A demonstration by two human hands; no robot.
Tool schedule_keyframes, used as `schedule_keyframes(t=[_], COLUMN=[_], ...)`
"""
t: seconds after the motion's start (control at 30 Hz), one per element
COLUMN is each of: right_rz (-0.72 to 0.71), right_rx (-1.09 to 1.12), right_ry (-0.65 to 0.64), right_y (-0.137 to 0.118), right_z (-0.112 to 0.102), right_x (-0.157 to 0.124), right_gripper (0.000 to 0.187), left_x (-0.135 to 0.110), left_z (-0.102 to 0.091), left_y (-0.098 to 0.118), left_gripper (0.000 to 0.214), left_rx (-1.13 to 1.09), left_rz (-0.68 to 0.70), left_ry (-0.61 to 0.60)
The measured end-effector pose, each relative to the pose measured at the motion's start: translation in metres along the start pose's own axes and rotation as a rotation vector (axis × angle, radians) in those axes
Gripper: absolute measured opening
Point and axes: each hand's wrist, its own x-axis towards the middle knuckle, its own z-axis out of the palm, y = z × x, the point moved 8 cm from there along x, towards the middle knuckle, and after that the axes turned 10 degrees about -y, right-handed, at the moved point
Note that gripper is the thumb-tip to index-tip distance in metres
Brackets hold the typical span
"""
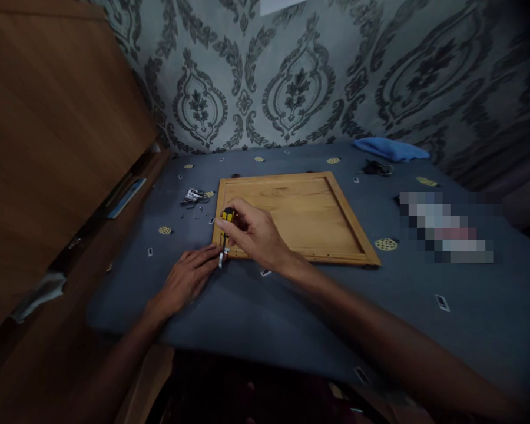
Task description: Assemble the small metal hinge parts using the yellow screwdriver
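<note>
A framed wooden panel lies flat on a dark blue patterned cloth. My right hand is wrapped round the yellow and black handle of a screwdriver, its shaft pointing down at the panel's near left corner. At that corner sits a small silvery metal fitting, which looks like a hinge, under the tip. My left hand lies low beside the corner, its fingers stretched out and their tips against the frame next to the hinge. Whether those fingertips press on the metal is hard to see.
Loose metal fittings and several small screws lie left of the panel. A blue cloth and a dark bundled object are at the back right. A wooden cabinet stands at the left, and a patterned wall rises behind.
</note>
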Motion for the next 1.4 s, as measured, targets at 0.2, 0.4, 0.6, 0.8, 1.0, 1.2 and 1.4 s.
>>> schedule_keyframes(t=[0.2,0.4,0.6,0.8,1.0,1.2,1.4], right_rz=[-0.006,0.029,0.030,0.010,0.058,0.050,0.010], right_rx=[0.035,0.121,0.110,0.091,0.099,0.139,0.004], right_ry=[-0.177,-0.189,-0.180,-0.281,-0.255,-0.205,-0.295], right_y=[-0.002,-0.002,-0.003,-0.007,0.001,-0.001,-0.011], right_z=[0.002,0.011,0.019,0.015,0.007,0.011,0.009], right_x=[0.005,0.016,0.027,0.026,0.026,0.025,0.024], right_gripper=[0.025,0.015,0.022,0.014,0.015,0.034,0.016], left_x=[0.000,0.001,0.000,0.001,0.002,0.001,0.001], left_z=[-0.001,-0.002,0.000,-0.003,-0.005,-0.003,-0.002], left_y=[0.000,0.001,-0.001,0.001,0.003,0.003,0.001], left_gripper=[0.046,0.045,0.042,0.044,0.041,0.041,0.044], left_rx=[-0.003,0.001,0.022,-0.002,-0.001,0.017,0.015], left_rz=[-0.004,-0.003,-0.007,0.007,-0.003,0.007,-0.001], left_ry=[0.003,0.007,0.017,0.014,0.017,0.009,0.000])
